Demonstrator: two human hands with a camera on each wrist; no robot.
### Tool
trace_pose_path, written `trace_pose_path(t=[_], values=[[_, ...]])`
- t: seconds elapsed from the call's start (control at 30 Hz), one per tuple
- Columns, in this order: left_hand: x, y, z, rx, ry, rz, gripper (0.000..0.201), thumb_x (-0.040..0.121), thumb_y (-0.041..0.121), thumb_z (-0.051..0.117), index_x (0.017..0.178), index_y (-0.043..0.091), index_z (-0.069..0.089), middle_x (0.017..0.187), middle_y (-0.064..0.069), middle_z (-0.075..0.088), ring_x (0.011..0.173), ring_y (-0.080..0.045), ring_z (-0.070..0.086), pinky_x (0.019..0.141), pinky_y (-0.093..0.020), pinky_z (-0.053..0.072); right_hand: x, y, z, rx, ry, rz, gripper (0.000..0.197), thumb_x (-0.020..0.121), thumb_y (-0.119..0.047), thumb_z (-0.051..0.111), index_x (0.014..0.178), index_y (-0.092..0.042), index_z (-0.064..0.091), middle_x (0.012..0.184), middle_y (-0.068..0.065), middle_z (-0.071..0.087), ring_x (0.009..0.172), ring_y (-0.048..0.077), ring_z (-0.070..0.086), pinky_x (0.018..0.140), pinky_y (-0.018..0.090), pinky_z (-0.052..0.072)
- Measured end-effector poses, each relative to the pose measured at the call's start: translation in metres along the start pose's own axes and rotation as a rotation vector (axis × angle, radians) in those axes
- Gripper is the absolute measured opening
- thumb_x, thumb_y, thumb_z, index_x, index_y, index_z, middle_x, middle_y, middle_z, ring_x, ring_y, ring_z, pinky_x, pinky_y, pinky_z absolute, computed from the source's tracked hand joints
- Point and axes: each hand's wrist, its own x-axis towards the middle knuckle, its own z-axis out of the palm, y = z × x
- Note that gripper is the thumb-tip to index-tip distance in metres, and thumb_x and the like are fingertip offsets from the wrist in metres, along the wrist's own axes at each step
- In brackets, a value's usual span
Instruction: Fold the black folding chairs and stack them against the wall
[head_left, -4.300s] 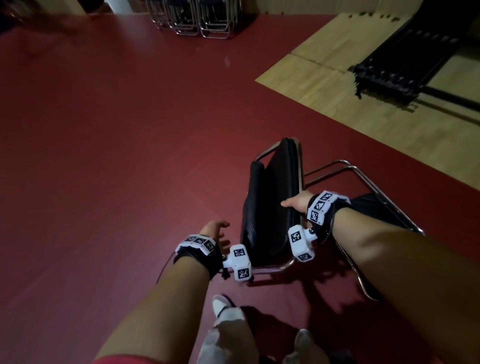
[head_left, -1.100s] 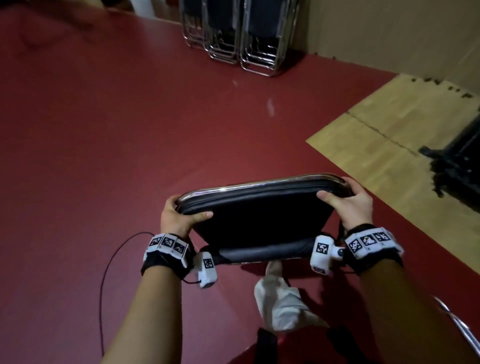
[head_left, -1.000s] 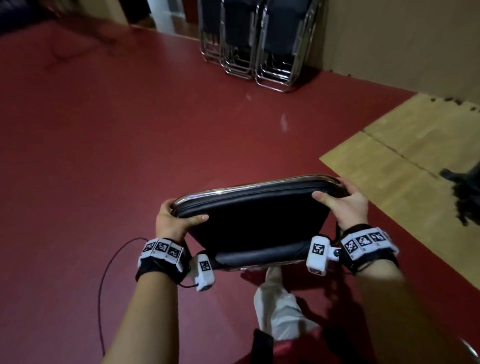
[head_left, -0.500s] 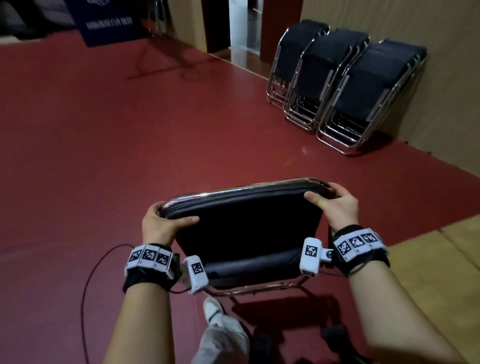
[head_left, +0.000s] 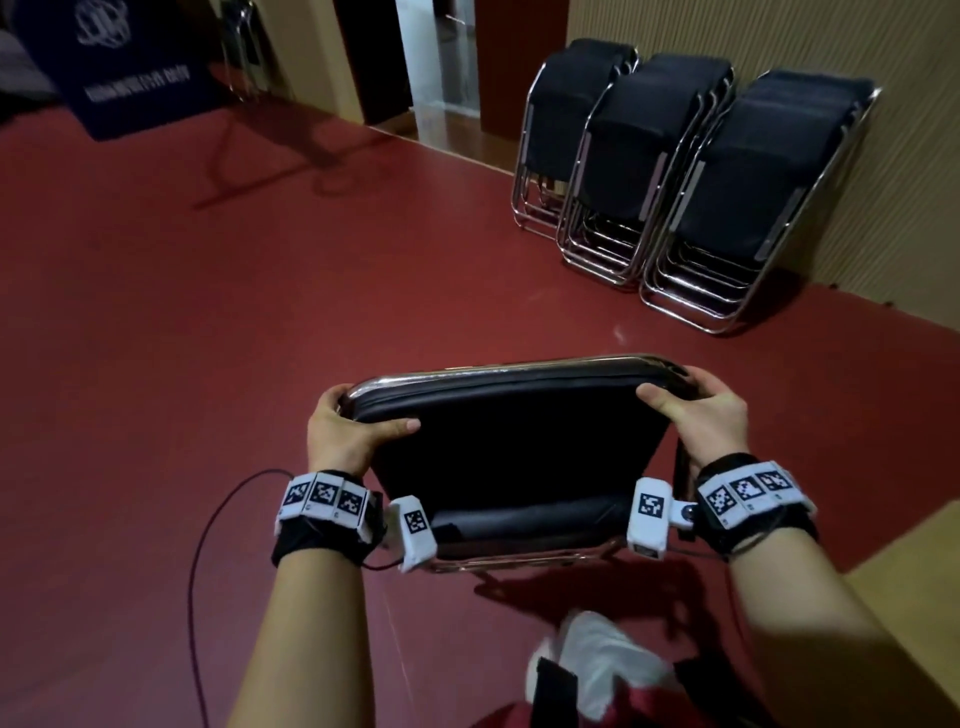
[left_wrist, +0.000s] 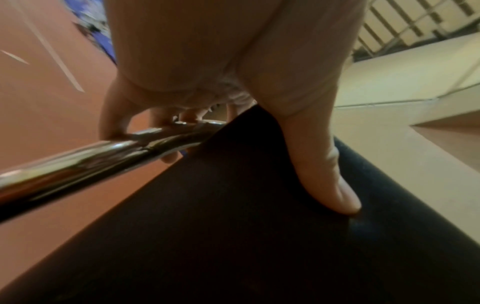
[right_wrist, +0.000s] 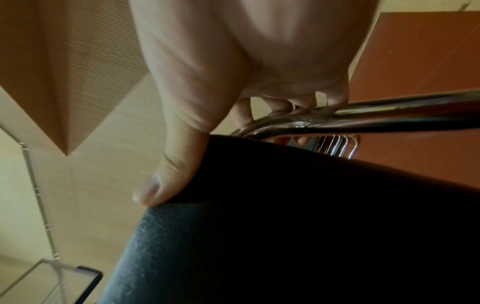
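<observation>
Red floor runs to the far wall, where three stacks of folded chairs lean, far right. Near centre, the folded black chair hangs in my grasp, clear of the floor. My left hand and right hand each clasp a top corner, fingers wrapped over the chrome frame, thumbs pressing the padding.

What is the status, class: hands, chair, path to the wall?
Left hand and right hand grip folded chair by its top corners. Stacked chairs lean on wall ahead. Red floor between shows nothing in the way.
</observation>
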Motion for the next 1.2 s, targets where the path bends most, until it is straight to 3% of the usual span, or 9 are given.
trace_pose_path(t=[0.33, 0.47, 0.63, 0.77, 0.83, 0.97, 1.03, 1.1, 1.2], values=[[0.246, 0.050, 0.130, -0.008, 0.062, -0.037, 0.092, 0.033, 0.021, 0.103, 0.115, 0.017, 0.061, 0.106, 0.001, 0.071, 0.098, -0.019, 0.069, 0.093, -0.039, 0.057, 0.256, -0.046, 0.140, 0.034, -0.051, 0.011, 0.057, 0.058, -0.029, 0.094, 0.107, -0.020, 0.067, 0.103, -0.003, 0.069, 0.097, 0.014, 0.066, 0.080, 0.021, 0.047], [0.317, 0.077, 0.172, -0.008, 0.089, -0.028, 0.090, 0.039, 0.014, 0.102, 0.119, 0.013, 0.060, 0.107, 0.000, 0.069, 0.101, -0.019, 0.068, 0.092, -0.034, 0.056, 0.344, -0.080, 0.182, 0.026, -0.110, -0.025, 0.049, 0.061, -0.025, 0.093, 0.101, -0.025, 0.065, 0.097, -0.008, 0.069, 0.086, 0.005, 0.065, 0.074, 0.015, 0.047], [0.418, 0.108, 0.225, -0.009, 0.081, -0.020, 0.094, 0.044, 0.011, 0.100, 0.127, 0.009, 0.056, 0.113, -0.003, 0.067, 0.104, -0.020, 0.065, 0.093, -0.031, 0.053, 0.451, -0.105, 0.236, 0.016, -0.090, -0.043, 0.080, 0.044, -0.045, 0.094, 0.115, -0.019, 0.068, 0.108, -0.003, 0.071, 0.100, 0.014, 0.067, 0.092, 0.030, 0.054], [0.512, 0.124, 0.270, -0.010, 0.056, -0.021, 0.092, 0.045, 0.010, 0.100, 0.126, 0.011, 0.056, 0.110, -0.001, 0.066, 0.103, -0.019, 0.065, 0.093, -0.030, 0.053, 0.527, -0.121, 0.283, 0.035, -0.065, -0.044, 0.058, 0.053, -0.033, 0.095, 0.103, -0.021, 0.069, 0.099, -0.005, 0.071, 0.093, 0.012, 0.068, 0.083, 0.026, 0.054], [0.567, 0.132, 0.294, -0.006, 0.030, -0.014, 0.088, 0.044, 0.012, 0.100, 0.121, 0.016, 0.057, 0.106, 0.002, 0.066, 0.101, -0.019, 0.066, 0.093, -0.032, 0.054, 0.571, -0.126, 0.311, 0.057, -0.037, -0.027, 0.072, 0.050, -0.036, 0.096, 0.113, -0.016, 0.068, 0.103, -0.002, 0.071, 0.095, 0.013, 0.068, 0.084, 0.026, 0.054], [0.680, 0.159, 0.344, 0.005, -0.036, -0.021, 0.083, 0.044, 0.011, 0.100, 0.115, 0.016, 0.057, 0.101, 0.005, 0.066, 0.098, -0.020, 0.067, 0.092, -0.034, 0.056, 0.655, -0.144, 0.367, 0.111, 0.054, -0.016, 0.110, 0.017, -0.066, 0.091, 0.113, -0.016, 0.069, 0.103, 0.000, 0.073, 0.095, 0.017, 0.070, 0.089, 0.034, 0.057], [0.728, 0.177, 0.363, 0.004, -0.057, -0.014, 0.090, 0.041, 0.014, 0.101, 0.120, 0.011, 0.059, 0.107, 0.000, 0.068, 0.100, -0.020, 0.067, 0.093, -0.036, 0.056, 0.688, -0.159, 0.389, 0.128, 0.071, 0.002, 0.094, 0.025, -0.060, 0.094, 0.106, -0.019, 0.070, 0.101, -0.001, 0.074, 0.094, 0.016, 0.070, 0.089, 0.033, 0.056], [0.774, 0.195, 0.383, 0.042, -0.076, 0.016, 0.094, 0.041, 0.014, 0.101, 0.125, 0.010, 0.058, 0.110, -0.001, 0.067, 0.102, -0.020, 0.066, 0.095, -0.036, 0.056, 0.719, -0.171, 0.406, 0.075, 0.069, -0.005, 0.062, 0.047, -0.040, 0.096, 0.100, -0.021, 0.071, 0.099, -0.001, 0.073, 0.094, 0.016, 0.070, 0.090, 0.033, 0.055], [0.828, 0.218, 0.414, 0.047, -0.117, 0.038, 0.090, 0.042, 0.011, 0.101, 0.122, 0.012, 0.059, 0.110, -0.001, 0.067, 0.102, -0.020, 0.067, 0.096, -0.037, 0.055, 0.764, -0.183, 0.425, 0.064, 0.114, -0.007, 0.054, 0.061, -0.024, 0.092, 0.109, -0.014, 0.069, 0.105, 0.004, 0.072, 0.095, 0.016, 0.067, 0.088, 0.028, 0.052]])
